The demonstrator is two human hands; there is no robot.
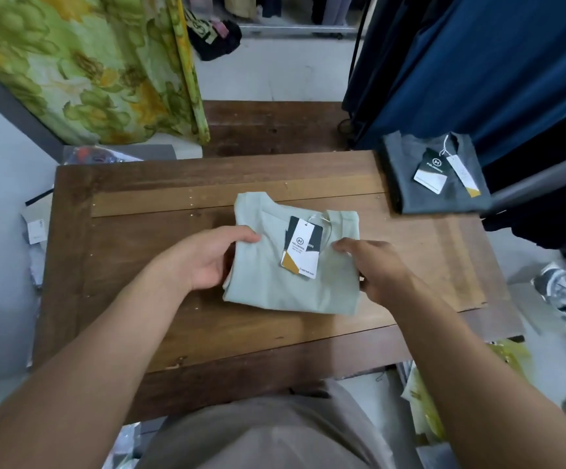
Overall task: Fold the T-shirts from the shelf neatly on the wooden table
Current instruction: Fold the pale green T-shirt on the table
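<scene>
Left hand: gripped left edge of folded pale green T-shirt, thumb on top | Right hand: gripped its right edge, knuckles up | Both forearms: bare, reaching forward

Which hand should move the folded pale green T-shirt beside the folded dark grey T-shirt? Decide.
Probably the right hand: it holds the right edge of the pale green T-shirt, nearer the dark grey T-shirt.

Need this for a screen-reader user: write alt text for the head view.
A person's left hand and right hand grip the side edges of a folded pale green T-shirt on a wooden table, hang tags lying on top. A folded dark grey T-shirt lies at the table's far right corner.
</scene>
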